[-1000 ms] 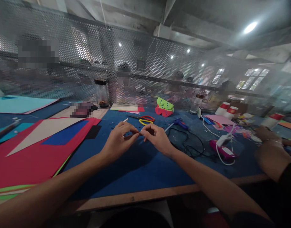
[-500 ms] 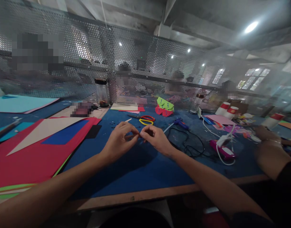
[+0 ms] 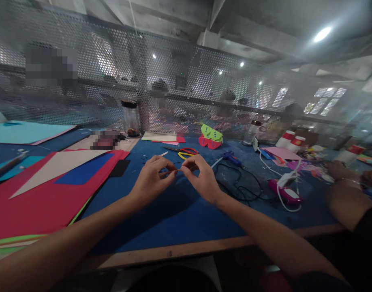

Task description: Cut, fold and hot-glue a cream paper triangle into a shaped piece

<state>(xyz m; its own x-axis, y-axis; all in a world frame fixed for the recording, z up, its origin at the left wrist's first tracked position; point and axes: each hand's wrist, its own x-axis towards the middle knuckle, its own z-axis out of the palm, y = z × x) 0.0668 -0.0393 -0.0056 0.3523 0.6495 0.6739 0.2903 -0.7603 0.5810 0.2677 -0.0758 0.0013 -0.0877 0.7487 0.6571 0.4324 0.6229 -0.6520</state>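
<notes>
My left hand (image 3: 154, 175) is closed in a pinch above the blue table (image 3: 149, 227). Between its fingers runs a thin brownish strip (image 3: 179, 170), very small in view; its material I cannot make out. The strip's other end meets the pinched fingertips of my right hand (image 3: 202, 178). Just beyond both hands lie scissors (image 3: 187, 153) with red and yellow handles. A blue glue gun (image 3: 232, 158) with a black cord rests to the right of my right hand. Behind the scissors stand green and red paper masks (image 3: 210, 138) with blue dots.
Red, cream and blue sheets (image 3: 46, 202) cover the table's left side. A lidded jar (image 3: 130, 119) stands before the perforated metal screen (image 3: 180, 77). On the right are a pink power strip (image 3: 285, 192) with a white cord, paper cups (image 3: 295, 144) and another person's arm (image 3: 347, 196).
My right fingertips have drawn slightly away from my left ones, so a little more of the thin strip shows between them. My left hand stays nearly in place.
</notes>
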